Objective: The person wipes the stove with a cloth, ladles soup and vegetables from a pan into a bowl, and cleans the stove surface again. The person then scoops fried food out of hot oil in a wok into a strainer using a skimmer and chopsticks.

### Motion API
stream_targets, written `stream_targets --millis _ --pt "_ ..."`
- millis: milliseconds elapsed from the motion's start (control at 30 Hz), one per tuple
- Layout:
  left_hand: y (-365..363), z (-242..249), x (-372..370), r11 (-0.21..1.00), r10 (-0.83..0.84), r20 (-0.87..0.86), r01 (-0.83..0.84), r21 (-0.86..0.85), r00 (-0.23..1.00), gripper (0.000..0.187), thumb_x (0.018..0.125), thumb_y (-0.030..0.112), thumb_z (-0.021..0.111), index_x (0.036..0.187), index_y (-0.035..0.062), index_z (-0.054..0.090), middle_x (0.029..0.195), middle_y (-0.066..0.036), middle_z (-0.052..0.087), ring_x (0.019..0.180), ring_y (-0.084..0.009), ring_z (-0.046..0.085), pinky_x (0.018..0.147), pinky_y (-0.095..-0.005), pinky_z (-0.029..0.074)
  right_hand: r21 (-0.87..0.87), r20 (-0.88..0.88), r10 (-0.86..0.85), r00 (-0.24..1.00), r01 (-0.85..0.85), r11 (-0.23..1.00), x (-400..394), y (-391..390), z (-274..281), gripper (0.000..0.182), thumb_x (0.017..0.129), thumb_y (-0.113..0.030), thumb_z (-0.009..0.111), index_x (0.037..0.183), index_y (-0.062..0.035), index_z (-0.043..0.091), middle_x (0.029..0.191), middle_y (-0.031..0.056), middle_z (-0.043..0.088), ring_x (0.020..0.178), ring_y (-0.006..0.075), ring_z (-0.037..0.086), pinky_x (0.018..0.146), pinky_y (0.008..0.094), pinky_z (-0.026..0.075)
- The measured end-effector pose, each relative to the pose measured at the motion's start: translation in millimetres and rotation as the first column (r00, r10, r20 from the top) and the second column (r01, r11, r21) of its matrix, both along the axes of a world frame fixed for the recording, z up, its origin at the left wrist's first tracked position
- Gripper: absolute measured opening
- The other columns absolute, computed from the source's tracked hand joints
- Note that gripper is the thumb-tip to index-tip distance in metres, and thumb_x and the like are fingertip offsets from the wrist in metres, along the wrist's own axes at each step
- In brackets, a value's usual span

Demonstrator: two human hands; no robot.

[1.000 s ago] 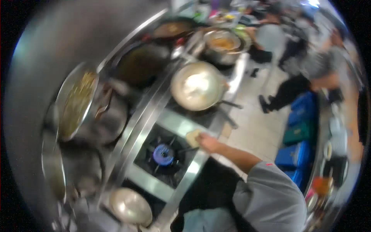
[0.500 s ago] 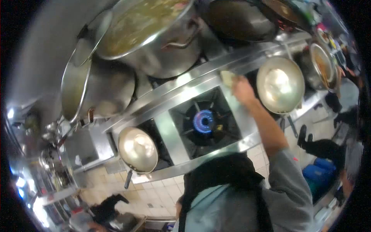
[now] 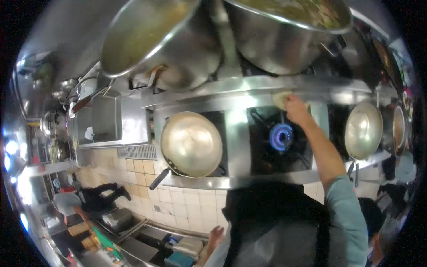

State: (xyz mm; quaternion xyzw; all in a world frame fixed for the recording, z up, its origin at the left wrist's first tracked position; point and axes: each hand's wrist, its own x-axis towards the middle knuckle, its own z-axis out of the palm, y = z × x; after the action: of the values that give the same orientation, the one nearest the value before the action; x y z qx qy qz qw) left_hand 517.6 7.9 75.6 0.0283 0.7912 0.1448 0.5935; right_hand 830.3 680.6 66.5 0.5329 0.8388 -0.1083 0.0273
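My right hand reaches over the stove, its fingers closed on a pale yellowish folded cloth. The cloth lies against the steel strip behind a lit burner with a blue flame. My left hand hangs low beside my dark apron, away from the stove; its fingers look loosely apart and nothing shows in them. A frying pan with a black handle sits left of the flame, and a second pan sits to its right.
Two large steel stockpots with liquid stand at the back. A steel sink is at the left. A person works at a green board lower left. A round pan stands at the far right.
My view has turned left, so the stove and pans have shifted across it. My right hand has moved with the cloth from the strip right of the burner to behind the burner. My left hand has come into view.
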Motion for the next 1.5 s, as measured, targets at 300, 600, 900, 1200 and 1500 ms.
stream_targets --millis 300,600,900,1200,1500 --pt "-126 -90 27 0.962 0.220 0.078 -0.230 0.149 0.972 0.035 0.101 0.018 0.051 0.131 0.0030 0.057 0.123 -0.025 0.065 0.107 -0.0335 0.067 0.084 -0.0409 0.057 -0.155 -0.017 0.130 0.991 -0.131 0.979 -154 -19 42 0.035 0.077 -0.001 0.063 0.113 0.0002 0.061 0.126 0.0257 0.058 0.116 0.0420 0.059 0.098 0.0470 0.050" --pt "-136 -114 21 0.980 0.106 -0.136 -0.080 0.183 0.985 0.034 0.099 0.015 0.053 0.130 0.0016 0.057 0.122 -0.025 0.065 0.105 -0.0352 0.068 0.085 -0.0425 0.057 -0.172 -0.114 0.292 0.950 -0.308 0.936 -236 -54 43 0.029 0.079 -0.003 0.066 0.107 -0.0028 0.071 0.125 0.0232 0.060 0.117 0.0387 0.059 0.096 0.0461 0.052" --pt "-51 -170 -116 0.949 -0.154 -0.010 0.151 0.276 0.988 0.034 0.099 0.015 0.054 0.129 0.0009 0.057 0.122 -0.024 0.065 0.105 -0.0343 0.068 0.086 -0.0422 0.057 -0.289 -0.173 0.264 0.949 -0.306 0.907 -200 -200 35 0.022 0.076 -0.005 0.067 0.098 -0.0039 0.071 0.108 0.0184 0.069 0.105 0.0382 0.065 0.083 0.0510 0.054" --pt "-26 -190 -178 0.935 -0.187 0.106 0.143 0.325 0.977 0.034 0.098 0.015 0.056 0.129 0.0001 0.057 0.122 -0.024 0.065 0.104 -0.0335 0.068 0.087 -0.0419 0.057 -0.309 -0.298 0.209 0.931 -0.302 0.902 -92 -309 10 0.039 0.080 -0.010 0.062 0.119 -0.0129 0.064 0.116 0.0141 0.062 0.108 0.0350 0.061 0.093 0.0454 0.051" --pt "-9 -218 -198 0.946 -0.036 0.277 -0.056 0.319 0.960 0.034 0.097 0.014 0.058 0.128 -0.0007 0.057 0.122 -0.023 0.066 0.103 -0.0326 0.069 0.087 -0.0416 0.057 -0.432 -0.150 -0.112 0.982 0.037 0.901 53 -361 37 0.032 0.078 -0.017 0.068 0.110 -0.0162 0.071 0.105 0.0161 0.069 0.100 0.0361 0.066 0.084 0.0467 0.056"
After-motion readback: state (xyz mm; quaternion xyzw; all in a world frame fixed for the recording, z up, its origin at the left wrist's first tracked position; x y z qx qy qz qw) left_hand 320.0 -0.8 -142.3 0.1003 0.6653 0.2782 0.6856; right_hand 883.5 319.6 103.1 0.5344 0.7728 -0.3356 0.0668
